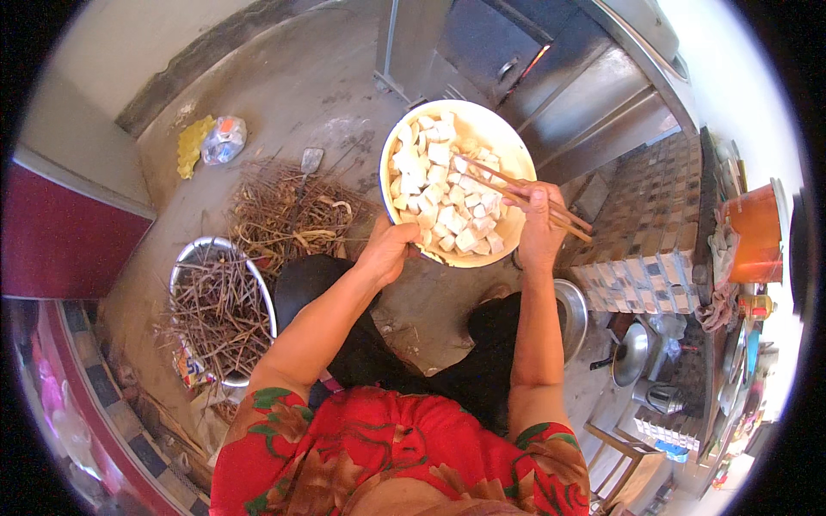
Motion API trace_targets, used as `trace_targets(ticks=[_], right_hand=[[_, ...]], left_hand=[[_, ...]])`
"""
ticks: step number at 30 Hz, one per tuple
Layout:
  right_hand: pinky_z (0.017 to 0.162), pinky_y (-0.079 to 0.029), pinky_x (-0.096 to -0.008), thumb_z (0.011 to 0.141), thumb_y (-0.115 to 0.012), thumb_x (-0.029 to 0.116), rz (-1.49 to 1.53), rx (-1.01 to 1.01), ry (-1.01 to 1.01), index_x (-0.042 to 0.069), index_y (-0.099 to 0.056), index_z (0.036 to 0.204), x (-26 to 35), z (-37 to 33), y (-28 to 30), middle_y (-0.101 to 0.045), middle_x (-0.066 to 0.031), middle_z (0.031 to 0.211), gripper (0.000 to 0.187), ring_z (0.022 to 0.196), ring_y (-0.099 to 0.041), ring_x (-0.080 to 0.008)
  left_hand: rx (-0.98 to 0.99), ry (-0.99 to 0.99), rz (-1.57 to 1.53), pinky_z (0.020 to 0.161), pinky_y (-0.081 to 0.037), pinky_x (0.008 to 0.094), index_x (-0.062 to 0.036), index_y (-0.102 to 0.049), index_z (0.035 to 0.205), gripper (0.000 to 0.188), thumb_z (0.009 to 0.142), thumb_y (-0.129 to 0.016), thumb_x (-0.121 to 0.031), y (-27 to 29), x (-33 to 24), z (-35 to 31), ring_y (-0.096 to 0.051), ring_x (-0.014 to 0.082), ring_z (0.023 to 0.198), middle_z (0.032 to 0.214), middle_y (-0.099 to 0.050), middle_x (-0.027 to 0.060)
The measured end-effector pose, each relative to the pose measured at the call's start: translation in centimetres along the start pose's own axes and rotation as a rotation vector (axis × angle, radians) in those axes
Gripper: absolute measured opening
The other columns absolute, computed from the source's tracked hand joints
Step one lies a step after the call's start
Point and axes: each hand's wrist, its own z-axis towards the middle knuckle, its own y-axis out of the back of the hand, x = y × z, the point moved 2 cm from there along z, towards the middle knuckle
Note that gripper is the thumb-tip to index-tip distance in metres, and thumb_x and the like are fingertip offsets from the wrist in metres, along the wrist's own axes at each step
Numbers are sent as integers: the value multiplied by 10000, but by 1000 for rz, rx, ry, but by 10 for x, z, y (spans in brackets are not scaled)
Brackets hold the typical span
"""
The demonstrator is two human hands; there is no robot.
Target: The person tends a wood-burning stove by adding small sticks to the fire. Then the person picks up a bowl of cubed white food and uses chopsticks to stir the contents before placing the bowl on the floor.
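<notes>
A round enamel basin (508, 142), cream inside with a dark rim, is held out in front of me. My left hand (389, 249) grips its near left edge, thumb over the rim and fingers mostly hidden beneath. Many pale, whitish food cubes (439, 199) lie heaped in it; their exact kind I cannot make out. Over the basin's right side, my right hand (538, 222) is closed round a pair of wooden chopsticks (501, 176). Their tips reach in among the cubes; whether they pinch one is unclear.
Left of my legs stand a metal tub of sticks (219, 310) and a twig pile (297, 215) with a shovel (311, 162). Ahead is a metal stove (576, 112). At right are a tiled brick counter (645, 224), an orange pot (757, 232) and a wok (631, 354).
</notes>
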Motion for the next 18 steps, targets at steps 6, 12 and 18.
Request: trace_targets(ticks=[6,12,18], right_hand=[[650,-547,-366,899,-490,245,150,43,54,-45,-521,848,3,1,5,-557,-187,935,295,798,-608,-263],[719,-515,-356,903,-475,246,85,202,113,-29,-558,820,19,-15,-17,-563,-175,920,299,819,-594,-244],[790,-463,-341,900,-490,230,-246,401,238,-36,-590,822,13,-27,-33,-567,-186,976,295,859,-589,-252]], left_hand=[[-28,-23,-22,651,-499,359,9,-384,1183,548,648,-500,33,-8,-9,-3,-592,241,908,1069,-565,127],[-57,-77,-15,669,-505,369,18,-387,1192,548,652,-483,35,-3,-5,-1,-591,238,906,1071,-564,127],[-19,-63,3,700,-517,375,17,-415,1191,562,633,-487,39,-6,-8,-1,-591,237,906,1050,-572,116]])
